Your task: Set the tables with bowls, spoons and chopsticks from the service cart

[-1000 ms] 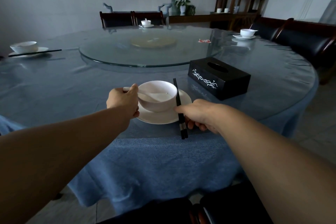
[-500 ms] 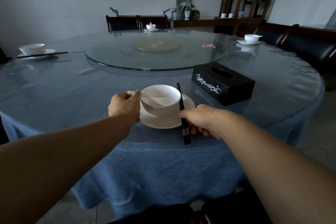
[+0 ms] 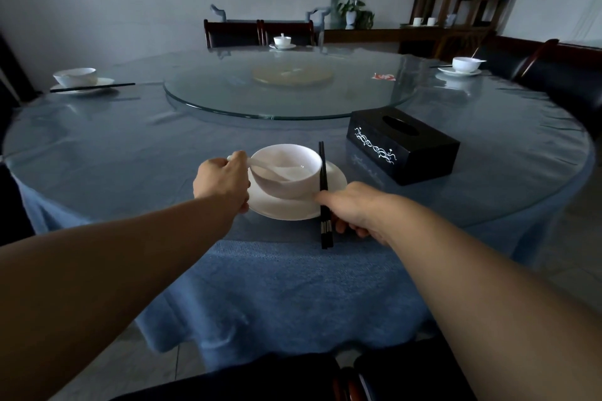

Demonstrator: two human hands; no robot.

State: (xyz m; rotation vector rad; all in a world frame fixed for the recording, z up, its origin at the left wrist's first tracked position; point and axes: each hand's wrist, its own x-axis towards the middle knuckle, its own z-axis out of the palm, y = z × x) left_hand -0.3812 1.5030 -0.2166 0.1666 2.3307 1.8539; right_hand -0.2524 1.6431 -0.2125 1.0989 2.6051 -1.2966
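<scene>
My left hand [image 3: 221,181] pinches the handle of the white spoon [image 3: 270,170], which lies in the bowl [image 3: 286,169] on its saucer [image 3: 293,208] near the desk [image 3: 130,153] edge. My right hand [image 3: 355,205] rests against the chopsticks [image 3: 324,195], fingers [image 3: 342,226] curled beside their near ends; whether they grip, I cannot tell.

L hand [image 3: 221,182] on spoon [image 3: 270,171], R hand [image 3: 353,208] on chopsticks [image 3: 324,195]
</scene>
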